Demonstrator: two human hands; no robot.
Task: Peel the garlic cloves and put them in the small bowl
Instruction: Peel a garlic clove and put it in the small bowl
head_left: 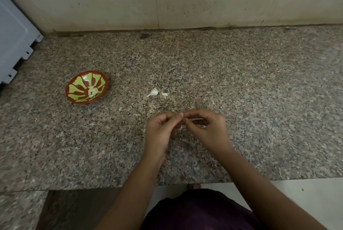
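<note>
Left hand (163, 129), right hand (206, 129): fingers curled, tips meeting above the surface (241, 81), pinching a small pale bit (195, 118), mostly hidden.
Garlic clove (153, 92): unpeeled, on surface; skin scrap (164, 94) just beside.
Bowl (78, 83): far left, holding peeled cloves (92, 91).

I see both forearms reaching in from below. The left hand (160, 131) and right hand (208, 131) meet in the middle, fingers curled, fingertips (181, 115) touching. I can't tell what they pinch.
</note>
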